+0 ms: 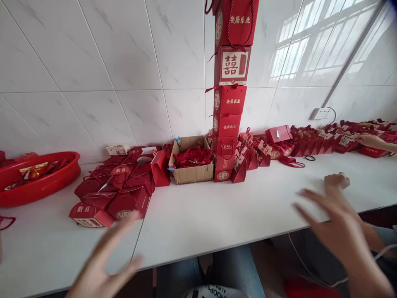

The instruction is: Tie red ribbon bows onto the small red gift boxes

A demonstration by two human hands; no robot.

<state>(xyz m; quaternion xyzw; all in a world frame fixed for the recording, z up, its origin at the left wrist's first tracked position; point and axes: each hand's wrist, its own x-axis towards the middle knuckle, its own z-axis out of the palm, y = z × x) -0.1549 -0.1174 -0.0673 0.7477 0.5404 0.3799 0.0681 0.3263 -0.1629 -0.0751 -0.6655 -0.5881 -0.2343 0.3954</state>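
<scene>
My left hand (105, 265) is raised over the table's front edge, slightly blurred, its thumb and fingers apart and holding nothing. Nearest to it are red gift boxes (128, 200) with cord handles, packed in a cluster on the left. My right hand (336, 229) hovers above the right part of the front edge, blurred, fingers spread and nothing in them. Between the hands, farther back, a tall stack of red gift boxes (228, 128) stands upright near the wall. Beside it an open cardboard box (194, 176) holds dark red fabric or ribbon pieces.
A red plastic basin (66, 176) with small items stands far left on the white table (198, 223). More red boxes (313, 142) line the wall rightward. A co-worker's closed hand (336, 181) rests on the table; another person's hand (369, 140) reaches the boxes far right.
</scene>
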